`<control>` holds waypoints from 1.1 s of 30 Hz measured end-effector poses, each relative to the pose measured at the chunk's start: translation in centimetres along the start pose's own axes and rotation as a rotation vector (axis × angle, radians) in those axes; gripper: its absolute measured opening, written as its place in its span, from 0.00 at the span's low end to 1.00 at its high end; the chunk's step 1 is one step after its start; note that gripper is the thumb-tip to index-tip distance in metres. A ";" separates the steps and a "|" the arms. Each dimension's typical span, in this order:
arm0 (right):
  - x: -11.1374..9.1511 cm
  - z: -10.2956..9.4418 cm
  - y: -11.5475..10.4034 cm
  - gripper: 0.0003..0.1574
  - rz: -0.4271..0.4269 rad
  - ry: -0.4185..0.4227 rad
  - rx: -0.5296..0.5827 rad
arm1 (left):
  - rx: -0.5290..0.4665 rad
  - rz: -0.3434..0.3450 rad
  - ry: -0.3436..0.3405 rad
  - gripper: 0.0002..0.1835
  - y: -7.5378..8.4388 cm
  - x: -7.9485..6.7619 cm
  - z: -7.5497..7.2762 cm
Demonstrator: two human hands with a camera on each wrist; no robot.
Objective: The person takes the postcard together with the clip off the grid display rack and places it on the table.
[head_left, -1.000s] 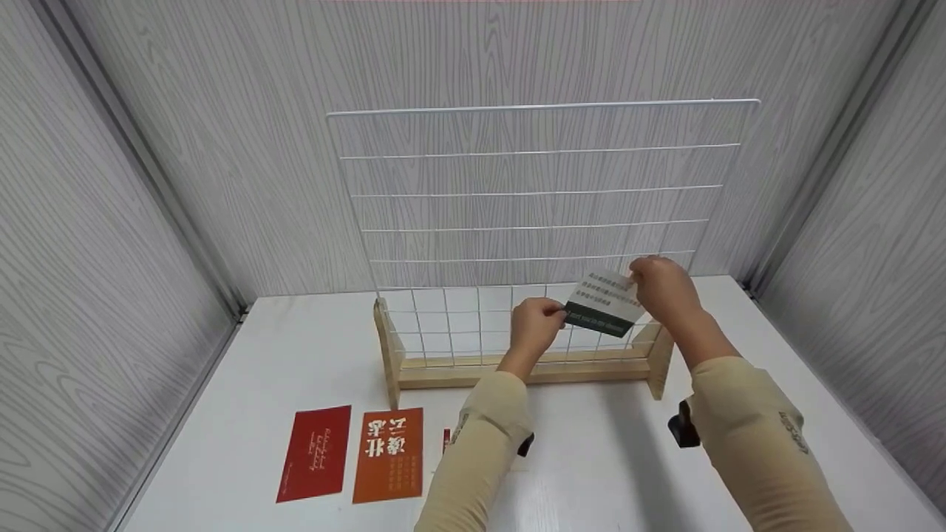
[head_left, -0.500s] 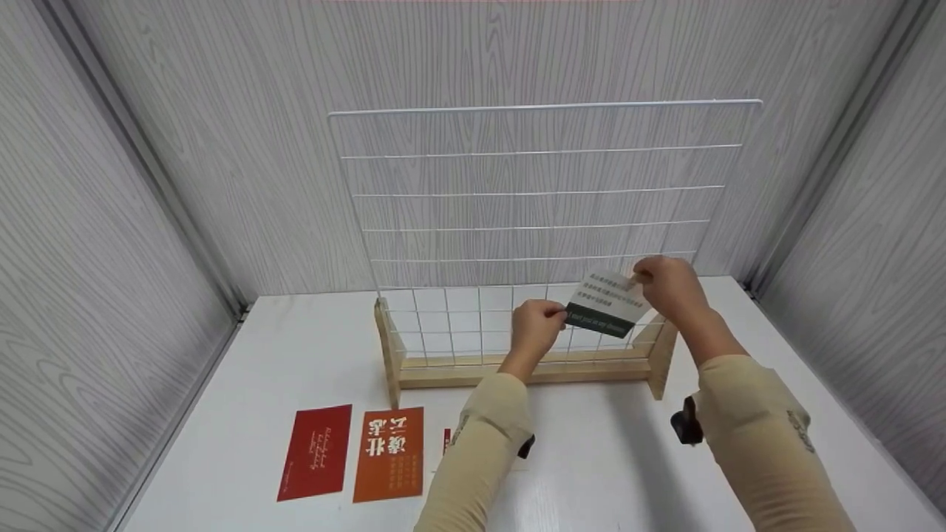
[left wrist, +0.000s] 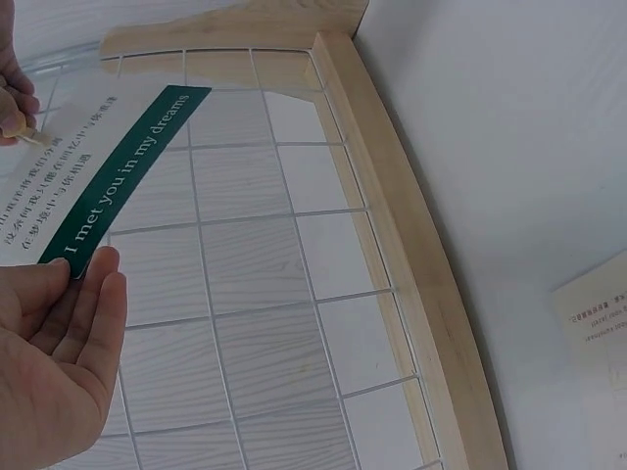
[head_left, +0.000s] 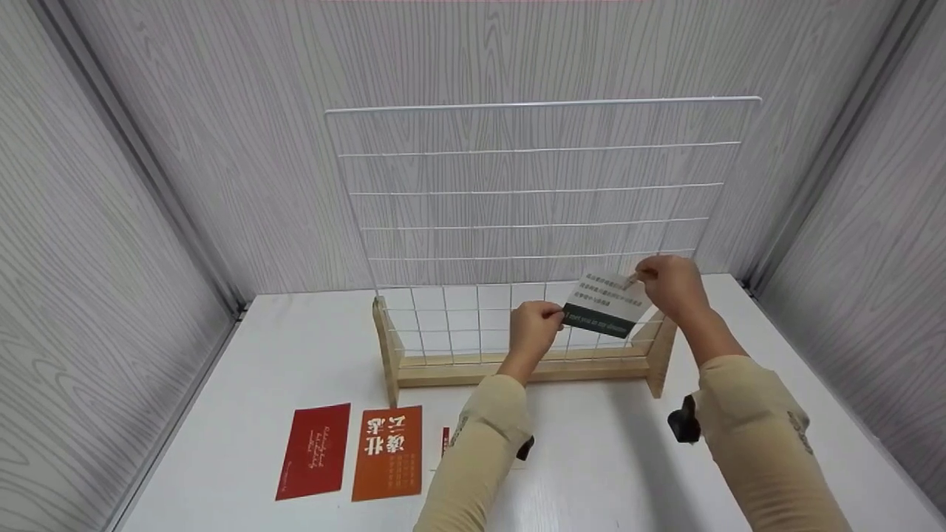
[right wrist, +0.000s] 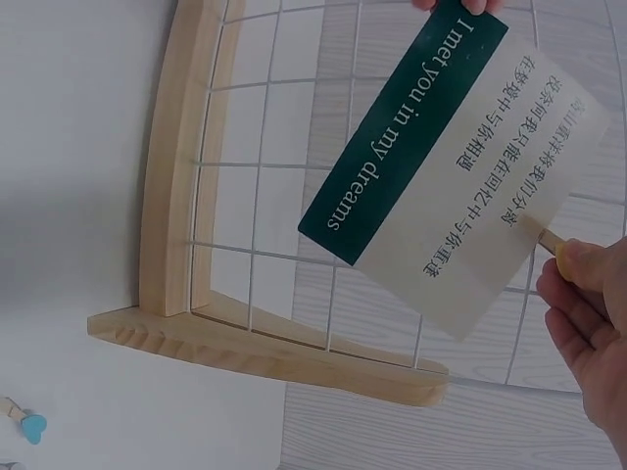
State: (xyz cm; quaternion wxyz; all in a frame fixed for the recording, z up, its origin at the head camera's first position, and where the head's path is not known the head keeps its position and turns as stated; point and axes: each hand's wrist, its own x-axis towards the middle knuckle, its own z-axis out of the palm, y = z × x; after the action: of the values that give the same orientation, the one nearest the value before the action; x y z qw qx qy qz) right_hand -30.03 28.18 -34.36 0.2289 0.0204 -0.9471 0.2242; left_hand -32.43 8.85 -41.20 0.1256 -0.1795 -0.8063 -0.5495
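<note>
A white card with a dark green band [head_left: 602,301] and printed text is held tilted in front of the lower right of the white wire grid [head_left: 480,325]. My left hand [head_left: 533,329] pinches the card's green corner between thumb and fingers. At the opposite, white edge, my right hand [head_left: 671,288] pinches a small wooden clothespin [right wrist: 552,241], its tip on the card's edge. Whether the clothespin also grips a grid wire cannot be told. The left wrist view shows the card [left wrist: 108,176] close to the grid.
The grid stands in a wooden base [head_left: 525,374] on a white table. Front left lie a red card [head_left: 314,452] and an orange card [head_left: 388,454]. A pale card [left wrist: 602,333] is partly hidden by the left sleeve. A clip with a blue heart [right wrist: 32,427] lies on the table.
My right hand has shifted slightly right, and the clothespin tip shows more plainly against the card. My left hand and the card have hardly moved.
</note>
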 end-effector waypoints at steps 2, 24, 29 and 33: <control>0.0 0.0 0.1 0.07 0.013 0.009 0.020 | -0.011 -0.003 -0.002 0.03 -0.1 0.0 0.0; -0.6 0.0 1.5 0.10 0.089 0.069 0.148 | -0.023 -0.050 0.008 0.03 -0.5 -0.6 0.4; -0.7 -0.6 2.0 0.11 0.104 0.067 0.170 | -0.048 -0.070 0.016 0.03 -1.0 -0.7 0.3; -1.2 -1.0 2.4 0.13 0.160 0.048 0.216 | -0.066 -0.095 0.002 0.03 -1.2 -0.9 0.2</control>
State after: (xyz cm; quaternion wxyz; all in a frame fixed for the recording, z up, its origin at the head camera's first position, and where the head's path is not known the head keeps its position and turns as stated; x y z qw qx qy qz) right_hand -28.92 30.72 -35.10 0.2292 -0.0359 -0.9104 0.3426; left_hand -32.13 8.48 -42.68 0.0944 -0.1446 -0.7953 -0.5811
